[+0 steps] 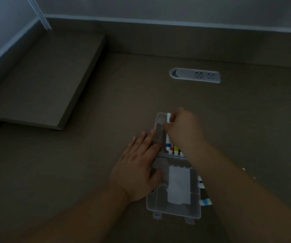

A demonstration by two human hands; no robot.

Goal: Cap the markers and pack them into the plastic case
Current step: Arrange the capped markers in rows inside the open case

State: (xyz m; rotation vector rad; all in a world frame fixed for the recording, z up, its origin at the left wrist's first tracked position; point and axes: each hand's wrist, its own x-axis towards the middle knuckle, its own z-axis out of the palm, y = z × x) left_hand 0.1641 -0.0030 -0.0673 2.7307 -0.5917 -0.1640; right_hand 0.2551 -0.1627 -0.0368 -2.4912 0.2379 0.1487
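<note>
right hand (183, 127): fingers pinching a white marker (168, 118), seat it flat beside the others
left hand (137, 165): flat, fingers straight, steadying the case (174, 210)

Socket strip (195, 75) recessed in brown desk (88, 155); raised board (41, 81) far-left.

Bare desk (81, 155) left of case (174, 209); raised board (41, 81) far-left.

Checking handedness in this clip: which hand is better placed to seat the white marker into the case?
The right hand. It already pinches the white marker over the case's far half, beside the packed markers. The left hand lies flat on the plastic case, apparently steadying it.
</note>
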